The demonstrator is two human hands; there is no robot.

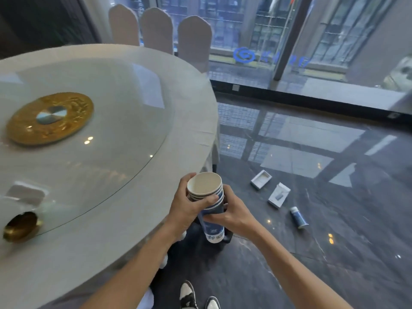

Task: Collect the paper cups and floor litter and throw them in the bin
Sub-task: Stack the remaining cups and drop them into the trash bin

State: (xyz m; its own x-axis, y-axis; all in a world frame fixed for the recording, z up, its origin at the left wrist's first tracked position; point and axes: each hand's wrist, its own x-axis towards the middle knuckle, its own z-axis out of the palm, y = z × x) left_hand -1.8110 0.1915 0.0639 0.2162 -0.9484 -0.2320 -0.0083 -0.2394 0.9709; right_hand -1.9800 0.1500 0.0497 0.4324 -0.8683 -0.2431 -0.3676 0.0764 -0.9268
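Room: dark polished stone floor fills the right and lower part of the frame, with tall windows across the top reflected in it.
Table: round table with a pale cloth takes up the left half; a glass turntable lies on it, with a gold disc at its hub at centre left.
Chairs: three covered chair backs stand behind the table at top centre.
Table edge items: a brass-coloured round object sits at lower left, with a pale blurred holder just above it; what either one is cannot be told.
Paper cups: stack of paper cups, nested and tilted with the open mouth toward the upper left, sits at centre frame just off the table's rim, over the floor.
Left hand: left hand wraps the upper part of the stack, thumb across the rims, fingers curled closed around it.
Right hand: right hand grips the stack lower down from the right, fingers closed on the cup wall.
Floor litter: an open white box tray, a flat white carton and a small blue bottle lying on its side rest on the floor right of the hands, near one another but apart.
Feet: black-and-white shoes show at the bottom centre.
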